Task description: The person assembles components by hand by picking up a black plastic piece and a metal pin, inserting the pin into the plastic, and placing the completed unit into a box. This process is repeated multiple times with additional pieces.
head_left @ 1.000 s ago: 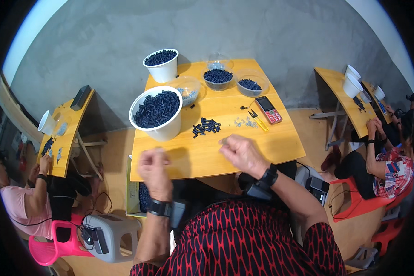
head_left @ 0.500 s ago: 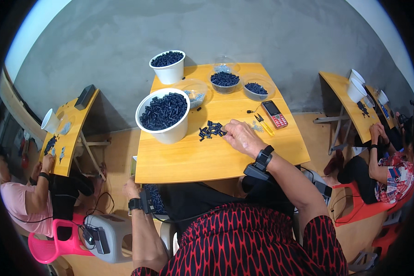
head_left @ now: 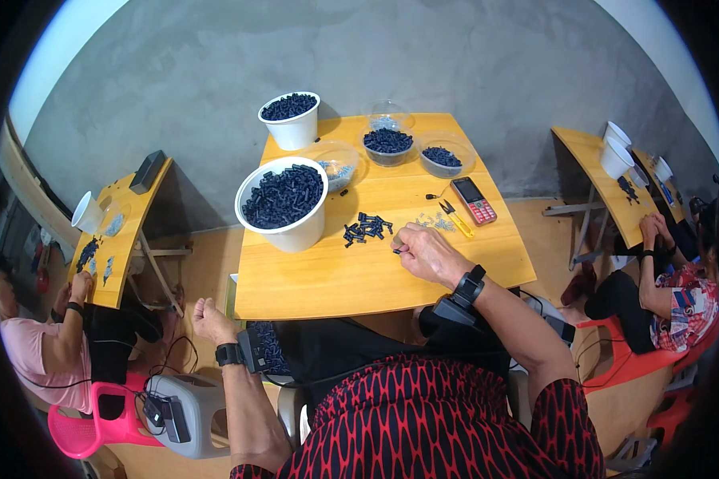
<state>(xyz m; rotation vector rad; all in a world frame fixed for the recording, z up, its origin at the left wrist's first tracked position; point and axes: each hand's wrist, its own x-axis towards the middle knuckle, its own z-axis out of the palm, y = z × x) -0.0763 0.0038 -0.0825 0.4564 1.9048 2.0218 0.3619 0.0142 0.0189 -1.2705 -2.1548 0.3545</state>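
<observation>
The right hand [head_left: 425, 254] rests on the wooden surface [head_left: 351, 279] with its fingers curled together, pinching what looks like one small dark plastic piece [head_left: 396, 251] between thumb and fingertips. The left hand [head_left: 208, 318] hangs off the near-left edge of the surface, closed in a loose fist; whether anything sits inside it cannot be told. Just ahead and left of the right hand lies a loose pile of dark pieces [head_left: 367, 227], and further left of that stands a large white bucket [head_left: 282, 204] heaped with the same pieces. Ahead and right of the right hand are a scatter of small metal parts [head_left: 433, 221], yellow-handled snips [head_left: 453, 217] and a red mobile phone [head_left: 473, 200]. Beyond these stand a second white bucket [head_left: 291, 120] and clear bowls [head_left: 387, 144]

The pieces look light, stiff and short, likely smooth enough to roll or slip away, so a fingertip pinch across the middle of one suits better than a grip at its end
</observation>
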